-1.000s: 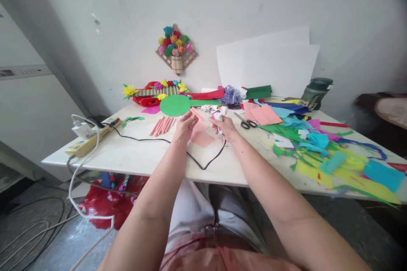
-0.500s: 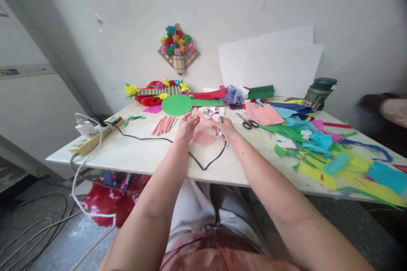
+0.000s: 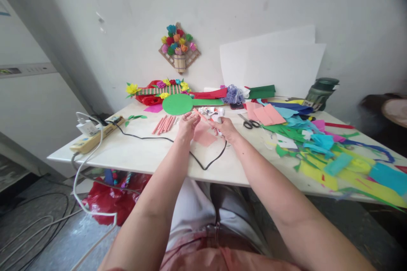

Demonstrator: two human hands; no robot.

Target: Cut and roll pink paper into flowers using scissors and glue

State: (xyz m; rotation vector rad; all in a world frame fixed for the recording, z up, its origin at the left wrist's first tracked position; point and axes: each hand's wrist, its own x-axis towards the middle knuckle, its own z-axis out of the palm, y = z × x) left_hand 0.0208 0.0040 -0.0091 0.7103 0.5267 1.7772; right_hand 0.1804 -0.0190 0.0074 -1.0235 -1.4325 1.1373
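Note:
My left hand (image 3: 188, 126) pinches the left end of a thin rolled pink paper tube (image 3: 201, 115), held slanted above the table. My right hand (image 3: 228, 128) is closed around a white glue gun (image 3: 219, 122), mostly covered by the fingers, with a black cord (image 3: 208, 166) trailing from it. The gun's front end is close to the tube's right end; whether they touch I cannot tell. Beneath both hands lies a flat pink paper square (image 3: 205, 135). Several finished pink paper rolls (image 3: 164, 125) lie side by side left of my left hand.
Behind the hands lies a green paper disc (image 3: 177, 104) with a strip. Scissors (image 3: 249, 123), folded pink paper (image 3: 269, 114) and colourful scraps (image 3: 321, 148) cover the right side. A power strip (image 3: 95, 136) sits at the left edge, a green bottle (image 3: 321, 95) at back right.
Both hands stay almost where they were, the tube and glue gun still held close together. The whole view has shifted very slightly.

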